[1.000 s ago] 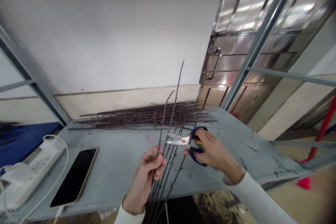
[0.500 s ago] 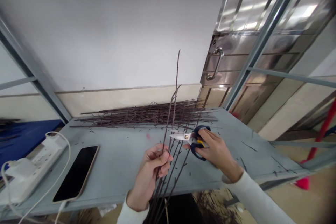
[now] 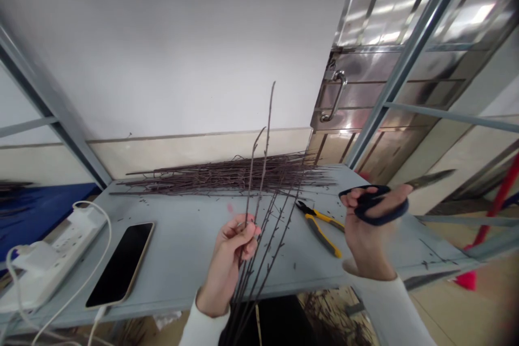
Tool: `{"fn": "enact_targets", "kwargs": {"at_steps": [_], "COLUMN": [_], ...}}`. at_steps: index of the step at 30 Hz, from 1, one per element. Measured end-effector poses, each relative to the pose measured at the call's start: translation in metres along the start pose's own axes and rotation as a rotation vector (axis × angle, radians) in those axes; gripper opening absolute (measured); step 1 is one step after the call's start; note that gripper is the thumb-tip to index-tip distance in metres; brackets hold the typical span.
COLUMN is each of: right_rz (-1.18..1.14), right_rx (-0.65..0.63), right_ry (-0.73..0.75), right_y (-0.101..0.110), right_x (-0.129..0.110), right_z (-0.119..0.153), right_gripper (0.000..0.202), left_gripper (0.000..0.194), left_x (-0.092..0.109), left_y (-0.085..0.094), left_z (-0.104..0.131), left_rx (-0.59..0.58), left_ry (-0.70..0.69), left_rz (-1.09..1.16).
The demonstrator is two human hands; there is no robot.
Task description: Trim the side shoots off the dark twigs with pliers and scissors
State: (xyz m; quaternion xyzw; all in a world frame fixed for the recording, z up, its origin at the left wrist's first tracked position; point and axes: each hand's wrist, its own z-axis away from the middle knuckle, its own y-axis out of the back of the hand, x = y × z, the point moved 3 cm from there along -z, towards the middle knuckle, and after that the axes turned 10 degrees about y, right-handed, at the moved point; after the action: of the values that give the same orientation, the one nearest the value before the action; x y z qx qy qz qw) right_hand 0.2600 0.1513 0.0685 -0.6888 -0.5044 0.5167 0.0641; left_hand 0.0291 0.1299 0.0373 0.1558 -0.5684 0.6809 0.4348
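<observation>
My left hand (image 3: 233, 251) is closed around a thin brown twig (image 3: 264, 165), pinched between thumb and fingers, with a shorter curved-tipped twig beside it. More budded twigs (image 3: 272, 246) lean over the table's near edge just right of this hand, their lower ends low in the view. Out to the right, my right hand (image 3: 371, 238) grips scissors (image 3: 383, 208) by their dark blue handles, the blades pointing right and away from the twigs. On the table between my hands lie pliers (image 3: 320, 226) with yellow and grey handles.
A long heap of twigs (image 3: 219, 175) lies along the back of the grey table (image 3: 178, 248). To the left are a phone (image 3: 120, 265), a white power strip (image 3: 52, 259) with cables and a blue surface (image 3: 48, 216). Metal posts (image 3: 409, 65) flank the table.
My right hand has swung right with the scissors, away from the twigs, turning the blades rightward. The pliers have come into view. My left hand and its twigs have shifted slightly left.
</observation>
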Motion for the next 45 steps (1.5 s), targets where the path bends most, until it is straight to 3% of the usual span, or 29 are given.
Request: {"fn": "enact_targets", "kwargs": {"at_steps": [3,7,14,18,22,25,29,33,40,45], "right_rz": [-0.020,0.099,0.408,0.381,0.307,0.247,0.105,0.006,-0.013,0.084], "right_rx": [-0.020,-0.257,-0.467,-0.487,-0.544,-0.522,-0.356,-0.318,-0.333,-0.337], "right_ry": [-0.139,-0.329,-0.428,-0.584,-0.618,-0.648,-0.661,-0.640,-0.560,-0.479], "right_y": [0.006,0.021,0.044,0.038,0.010,-0.014,-0.030,-0.030,-0.025,-0.019], "right_x": [0.005,0.014,0.034,0.052,0.059,0.055,0.046,0.041,0.038,0.032], "right_z": [-0.005,0.012,0.058,0.095,0.133,0.151,0.160,0.166,0.170,0.165], "right_gripper": [0.041,0.041,0.041,0.040,0.039,0.037,0.035,0.032,0.030,0.031], "left_gripper": [0.030,0.023,0.018,0.016,0.016,0.016,0.018,0.028,0.045,0.043], "left_x": [0.004,0.015,0.038,0.043,0.041,0.038,0.041,0.043,0.036,0.026], "left_y": [0.002,0.004,0.000,-0.009,-0.013,-0.016,-0.017,-0.014,0.000,0.015], "left_z": [-0.003,-0.012,-0.037,-0.046,-0.052,-0.055,-0.053,-0.045,-0.036,-0.020], "left_rx": [0.022,-0.002,-0.075,-0.134,-0.178,-0.189,-0.129,-0.112,-0.192,-0.072], "left_ry": [-0.018,-0.069,-0.073,-0.042,-0.031,-0.039,-0.124,-0.200,-0.173,-0.151], "left_rz": [0.018,0.023,0.086,0.115,0.113,0.079,-0.032,-0.179,-0.329,-0.441]}}
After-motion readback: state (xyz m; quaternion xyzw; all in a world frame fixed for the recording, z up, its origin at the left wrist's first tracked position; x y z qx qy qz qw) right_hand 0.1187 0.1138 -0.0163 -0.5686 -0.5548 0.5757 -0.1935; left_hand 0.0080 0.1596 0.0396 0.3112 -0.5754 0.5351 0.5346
